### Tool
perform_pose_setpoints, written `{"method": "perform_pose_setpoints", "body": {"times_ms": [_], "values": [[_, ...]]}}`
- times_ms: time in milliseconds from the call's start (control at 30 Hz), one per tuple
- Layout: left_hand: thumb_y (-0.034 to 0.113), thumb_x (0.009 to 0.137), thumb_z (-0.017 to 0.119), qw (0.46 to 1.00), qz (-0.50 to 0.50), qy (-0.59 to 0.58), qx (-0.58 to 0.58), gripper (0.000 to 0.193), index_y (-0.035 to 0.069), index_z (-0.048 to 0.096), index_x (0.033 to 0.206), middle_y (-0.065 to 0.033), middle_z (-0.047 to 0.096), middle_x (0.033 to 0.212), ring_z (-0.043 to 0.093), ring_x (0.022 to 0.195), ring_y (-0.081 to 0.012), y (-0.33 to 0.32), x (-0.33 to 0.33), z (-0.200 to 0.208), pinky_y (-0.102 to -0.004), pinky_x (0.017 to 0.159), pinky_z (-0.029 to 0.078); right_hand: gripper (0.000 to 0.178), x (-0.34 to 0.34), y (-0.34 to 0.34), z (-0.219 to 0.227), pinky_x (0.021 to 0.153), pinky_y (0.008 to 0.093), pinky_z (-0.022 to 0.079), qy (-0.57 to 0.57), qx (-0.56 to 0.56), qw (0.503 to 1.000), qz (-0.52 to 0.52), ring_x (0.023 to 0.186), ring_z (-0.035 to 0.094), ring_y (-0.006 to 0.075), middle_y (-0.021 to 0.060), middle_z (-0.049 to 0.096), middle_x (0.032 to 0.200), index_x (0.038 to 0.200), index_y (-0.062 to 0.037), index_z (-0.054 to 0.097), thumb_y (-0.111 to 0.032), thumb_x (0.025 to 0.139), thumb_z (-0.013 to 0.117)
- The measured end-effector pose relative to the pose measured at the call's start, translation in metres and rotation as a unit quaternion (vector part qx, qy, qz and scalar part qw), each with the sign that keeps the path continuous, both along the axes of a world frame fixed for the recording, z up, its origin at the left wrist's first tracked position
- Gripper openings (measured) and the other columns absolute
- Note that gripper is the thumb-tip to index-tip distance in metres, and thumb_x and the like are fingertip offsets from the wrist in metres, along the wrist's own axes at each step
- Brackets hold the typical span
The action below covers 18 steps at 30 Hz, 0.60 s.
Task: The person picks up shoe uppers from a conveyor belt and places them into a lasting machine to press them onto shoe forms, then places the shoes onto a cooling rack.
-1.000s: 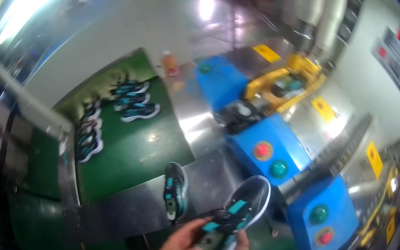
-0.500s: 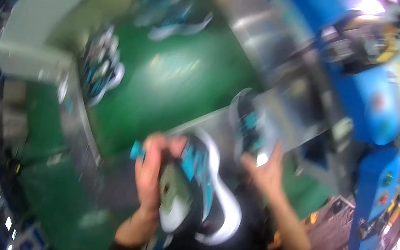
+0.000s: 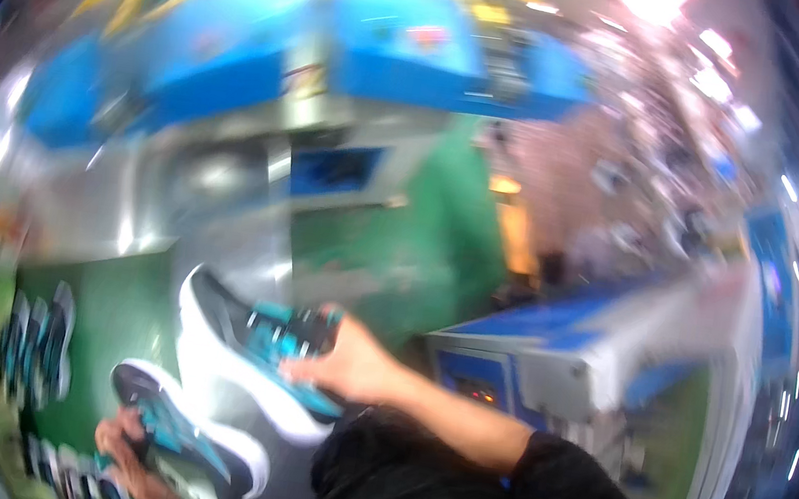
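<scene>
My right hand is closed round a black and teal sneaker with a thick white sole, its fingers over the lace area and collar. At the lower left my left hand grips a second sneaker of the same colours. This shoe is tilted, and a pale patch shows at its opening. The two sneakers are close together, the right one slightly farther away, with their soles near each other. Motion blur hides finer detail of the fingers and laces.
Several similar sneakers stand on a green surface at the left, with more shoes below them. Blue machines and metal surfaces line the far side. A white and blue cabinet stands to the right.
The view has swung right, bringing the cabinet into sight and putting the green surface at the far left. Both hands keep their sneakers, which now appear farther left and closer together.
</scene>
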<state>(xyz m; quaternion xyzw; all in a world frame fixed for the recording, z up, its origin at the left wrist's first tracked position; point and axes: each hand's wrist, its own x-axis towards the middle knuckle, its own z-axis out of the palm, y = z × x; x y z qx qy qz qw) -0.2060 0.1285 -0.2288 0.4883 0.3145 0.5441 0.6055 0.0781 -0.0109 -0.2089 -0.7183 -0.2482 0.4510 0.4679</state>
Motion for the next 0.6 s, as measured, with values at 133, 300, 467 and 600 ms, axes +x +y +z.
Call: {"method": "perform_pose_setpoints", "body": {"times_ms": [133,300,467,600], "values": [[0.026,0.099,0.038,0.928,-0.348,-0.128,0.048,0.022,0.009,0.035,0.087,-0.0035,0.040,0.073,0.041,0.084,-0.0168,-0.107,0.196,0.078,-0.0404,0.108,0.021,0.074,0.072,-0.189,0.088,0.086,0.0340,0.047,-0.093,0.064,0.986,-0.122,0.094,0.060,0.0221,0.0138,0.064,0.100,0.121,0.0030,0.046,-0.034,0.067,0.083],[0.023,0.077,0.061,0.768,-0.619,-0.166,0.018,0.024,0.008,0.042,0.077,-0.0035,0.052,0.058,0.053,0.070,-0.0210,-0.316,0.331,0.122,-0.0425,0.100,0.032,0.075,0.051,-0.462,0.123,0.087,0.0319,0.047,-0.158,0.069,0.865,-0.472,0.092,0.059,0.0184,0.0106,0.062,0.098,0.120,0.0048,0.046,-0.031,0.066,0.084],[0.009,0.071,0.062,0.475,-0.874,-0.106,-0.014,0.013,0.011,0.050,0.068,-0.0034,0.058,0.059,0.061,0.073,-0.0204,-0.524,0.386,0.148,-0.0355,0.096,0.032,0.066,-0.086,-0.644,0.125,0.091,0.0316,0.046,-0.146,-0.071,0.615,-0.772,0.099,0.060,0.0174,0.0117,0.062,0.110,0.125,0.0040,0.046,-0.012,0.069,0.077],[0.010,0.076,0.062,0.338,-0.928,-0.016,0.157,0.009,0.003,0.055,0.076,-0.0048,0.061,0.076,0.059,0.070,-0.0202,-0.662,0.441,0.133,-0.0353,0.083,0.043,0.064,-0.090,-0.708,0.063,0.099,0.0360,0.040,-0.300,-0.354,0.402,-0.789,0.117,0.052,0.0305,0.0216,0.052,0.130,0.137,0.0056,0.037,-0.006,0.080,0.064]]}}
